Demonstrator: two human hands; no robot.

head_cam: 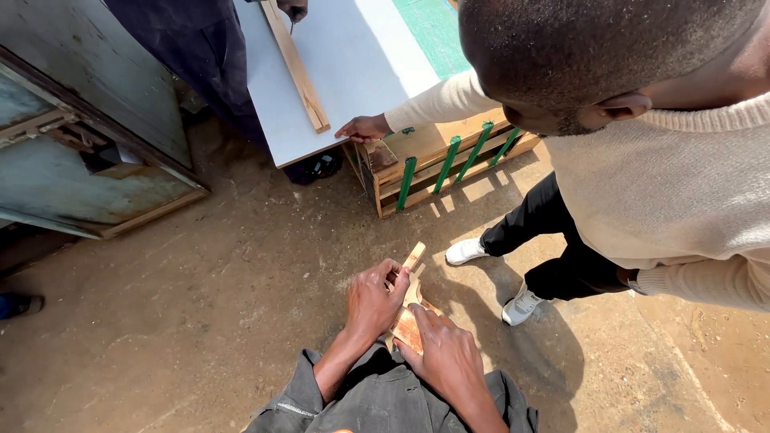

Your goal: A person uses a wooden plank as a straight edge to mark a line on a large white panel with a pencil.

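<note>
My left hand (pixel 373 298) and my right hand (pixel 443 353) both grip a small piece of wood (pixel 411 309) in front of my body, above the dirt ground. The piece is pale with a reddish patch, and a narrow end sticks out past my left fingers. My grey sleeves show at the bottom edge.
A person in a cream sweater (pixel 666 184) bends over at right, one hand (pixel 362 127) on the edge of a white board (pixel 337 72). A wooden strip (pixel 298 70) lies on the board. Below stands a wooden frame with green bars (pixel 437 160). A second person stands at top left, beside a weathered blue panel (pixel 80 120).
</note>
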